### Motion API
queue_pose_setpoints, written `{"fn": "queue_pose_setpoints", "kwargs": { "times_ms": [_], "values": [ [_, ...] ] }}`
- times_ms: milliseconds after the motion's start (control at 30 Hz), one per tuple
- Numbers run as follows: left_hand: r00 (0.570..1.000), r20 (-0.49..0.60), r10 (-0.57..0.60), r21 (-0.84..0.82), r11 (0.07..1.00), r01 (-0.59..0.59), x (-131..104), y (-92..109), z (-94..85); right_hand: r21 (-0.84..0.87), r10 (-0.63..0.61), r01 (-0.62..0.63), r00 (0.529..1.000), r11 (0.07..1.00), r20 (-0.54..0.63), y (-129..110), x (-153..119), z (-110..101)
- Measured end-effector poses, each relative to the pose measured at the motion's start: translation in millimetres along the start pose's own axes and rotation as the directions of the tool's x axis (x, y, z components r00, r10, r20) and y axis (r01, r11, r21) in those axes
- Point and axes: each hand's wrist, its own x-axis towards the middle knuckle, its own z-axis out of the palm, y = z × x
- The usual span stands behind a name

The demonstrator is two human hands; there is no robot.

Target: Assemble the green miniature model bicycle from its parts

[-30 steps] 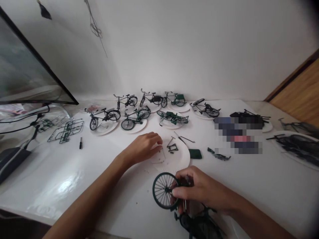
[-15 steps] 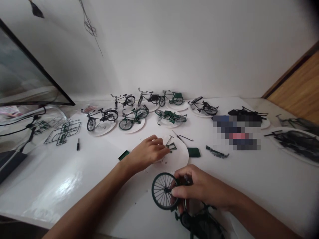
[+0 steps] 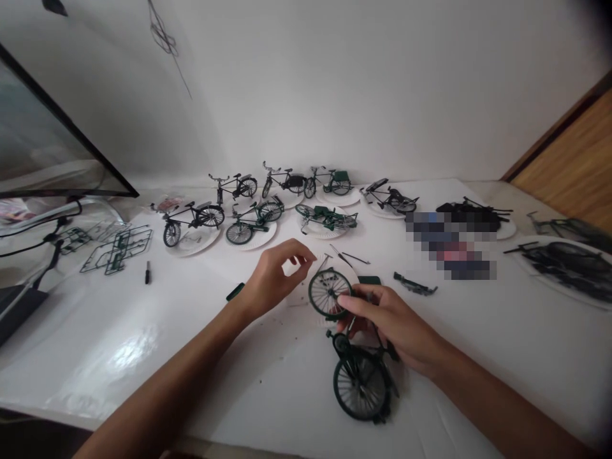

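Note:
My right hand (image 3: 382, 312) grips a dark green model bicycle (image 3: 361, 386) near its upper wheel, thumb at the hub; the other wheel hangs lower, toward the table's front. My left hand (image 3: 282, 274) is just left of that upper wheel, thumb and forefinger brought together at the tips; whatever they hold, if anything, is too small to make out. Behind the hands lies a white paper plate (image 3: 347, 271), partly covered by the wheel. A green box part (image 3: 236, 292) rests beside my left wrist, and tiny bits are scattered on the table.
Several model bicycles (image 3: 194, 220) stand or lie on paper plates along the wall. Green part frames (image 3: 117, 248) and a small screwdriver (image 3: 148, 273) lie at left, near a monitor (image 3: 57, 127). Right are a green-grey part (image 3: 415, 284) and a plate of black parts (image 3: 568, 264).
My right hand has raised the bicycle away from me, bringing its lower wheel into full view. My left hand has lifted off the plate, its thumb and forefinger now meeting.

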Motion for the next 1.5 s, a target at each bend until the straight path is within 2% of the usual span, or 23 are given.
{"fn": "queue_pose_setpoints", "kwargs": {
  "times_ms": [67, 133, 300, 367, 467, 600, 733, 900, 1033, 1200, 1400, 1500],
  "values": [
    [0.984, -0.077, -0.162, -0.225, 0.964, 0.141, -2, 6, 6.9, 0.044, -0.014, 0.018, 0.996, 0.999, -0.088, -1, 2, -1],
    [0.955, -0.089, -0.282, -0.399, 0.889, 0.226, -4, 14, 13.6, 0.084, -0.039, 0.053, 0.986, 0.995, -0.160, -2, 3, -2],
    [0.912, -0.155, -0.379, -0.489, 0.832, 0.263, -6, 29, 15.7, 0.150, -0.075, 0.114, 0.967, 0.982, -0.244, 1, 6, -6],
    [0.907, -0.120, -0.405, -0.522, 0.802, 0.289, -6, 30, 14.6, 0.152, -0.087, 0.130, 0.961, 0.980, -0.262, 2, 6, -7],
    [0.896, 0.005, -0.445, -0.577, 0.730, 0.365, -7, 29, 19.2, 0.143, -0.108, 0.150, 0.957, 0.978, -0.269, 2, 6, -7],
    [0.849, 0.139, -0.510, -0.643, 0.606, 0.469, -12, 32, 31.2, 0.136, -0.132, 0.177, 0.948, 0.975, -0.289, 0, 5, -6],
    [0.813, 0.176, -0.556, -0.688, 0.521, 0.505, -15, 36, 37.7, 0.136, -0.162, 0.211, 0.939, 0.968, -0.305, 0, 7, -5],
    [0.799, 0.188, -0.571, -0.706, 0.487, 0.514, -16, 35, 42.0, 0.138, -0.161, 0.212, 0.938, 0.967, -0.308, 1, 9, -5],
    [0.810, 0.170, -0.562, -0.680, 0.528, 0.509, -17, 36, 42.8, 0.127, -0.171, 0.215, 0.942, 0.968, -0.289, 1, 8, -5],
    [0.853, 0.106, -0.510, -0.568, 0.673, 0.473, -15, 40, 35.4, 0.108, -0.157, 0.196, 0.942, 0.975, -0.295, -1, 5, -6],
    [0.935, 0.101, -0.341, -0.304, 0.884, 0.355, -16, 39, 28.4, 0.105, -0.182, 0.219, 0.941, 0.970, -0.286, 1, 5, -7],
    [0.958, 0.103, -0.266, -0.194, 0.940, 0.281, -18, 37, 29.0, 0.116, -0.178, 0.216, 0.945, 0.969, -0.275, 2, 6, -7]
  ]
}}
